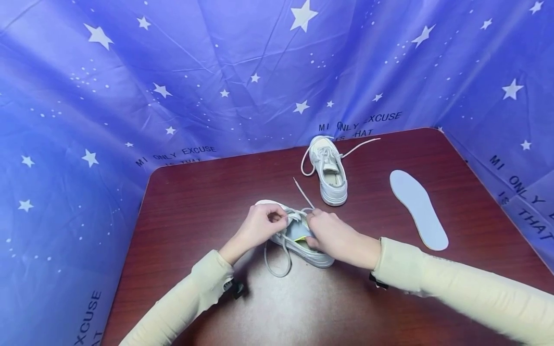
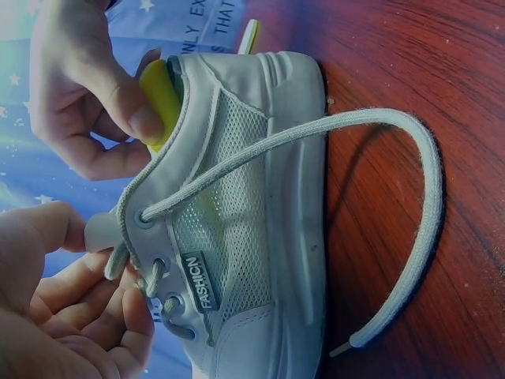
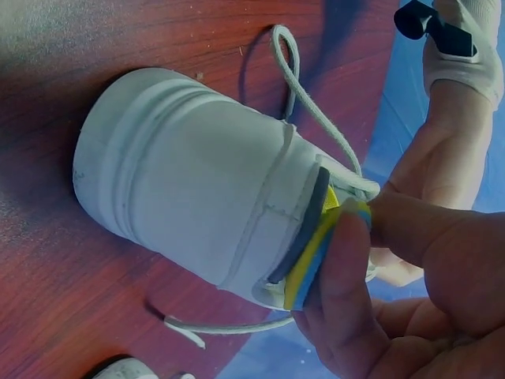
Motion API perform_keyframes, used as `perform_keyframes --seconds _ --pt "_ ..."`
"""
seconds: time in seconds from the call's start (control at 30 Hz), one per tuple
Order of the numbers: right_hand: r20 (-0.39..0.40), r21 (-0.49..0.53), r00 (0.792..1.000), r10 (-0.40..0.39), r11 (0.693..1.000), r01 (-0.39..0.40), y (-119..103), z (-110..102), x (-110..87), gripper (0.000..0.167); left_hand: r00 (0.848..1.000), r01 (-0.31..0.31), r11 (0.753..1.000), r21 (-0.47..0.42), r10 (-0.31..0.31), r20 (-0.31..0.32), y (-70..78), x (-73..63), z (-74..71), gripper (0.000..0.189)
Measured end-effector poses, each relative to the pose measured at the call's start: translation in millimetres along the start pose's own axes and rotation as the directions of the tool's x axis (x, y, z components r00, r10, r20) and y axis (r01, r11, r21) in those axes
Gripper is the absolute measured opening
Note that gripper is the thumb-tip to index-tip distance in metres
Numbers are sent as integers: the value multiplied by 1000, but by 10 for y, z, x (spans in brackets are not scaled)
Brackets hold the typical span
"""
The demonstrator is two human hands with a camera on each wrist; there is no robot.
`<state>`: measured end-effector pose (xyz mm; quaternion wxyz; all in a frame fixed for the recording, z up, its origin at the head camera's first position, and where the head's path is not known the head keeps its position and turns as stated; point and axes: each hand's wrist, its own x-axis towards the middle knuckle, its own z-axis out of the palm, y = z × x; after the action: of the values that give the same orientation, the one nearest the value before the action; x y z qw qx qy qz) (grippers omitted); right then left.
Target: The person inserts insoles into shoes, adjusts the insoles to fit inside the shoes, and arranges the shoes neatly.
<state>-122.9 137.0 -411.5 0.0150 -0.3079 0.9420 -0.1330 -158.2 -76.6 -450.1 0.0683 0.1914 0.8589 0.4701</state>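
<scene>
A white lace-up sneaker [image 1: 318, 260] with mesh sides lies sole down on the table between both hands. My left hand [image 1: 258, 226] pinches the top of its tongue [image 2: 101, 231] between thumb and fingers. In the shoe's opening, my right hand [image 1: 335, 239] grips the heel end of an insole [image 3: 312, 257], blue-grey on one face and yellow on the other. That end stands up above the collar, while the front part is hidden inside the shoe. A loose shoelace [image 2: 410, 120] loops out from the top eyelet onto the table.
Behind, near the far edge, stands the second white sneaker [image 1: 334, 196], its laces undone. A separate pale insole [image 1: 419, 210] lies flat at the right of the dark red wooden table [image 1: 195, 202]. Blue star-printed curtains [image 1: 216, 53] hang around the table's back and sides.
</scene>
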Motion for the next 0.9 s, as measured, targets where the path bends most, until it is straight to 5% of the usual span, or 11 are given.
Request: perform_keyframes --seconds 0.9 --pt "32 37 999 -9 999 8 34 99 41 20 1000 -17 1000 18 17 3 20 7 -7 9"
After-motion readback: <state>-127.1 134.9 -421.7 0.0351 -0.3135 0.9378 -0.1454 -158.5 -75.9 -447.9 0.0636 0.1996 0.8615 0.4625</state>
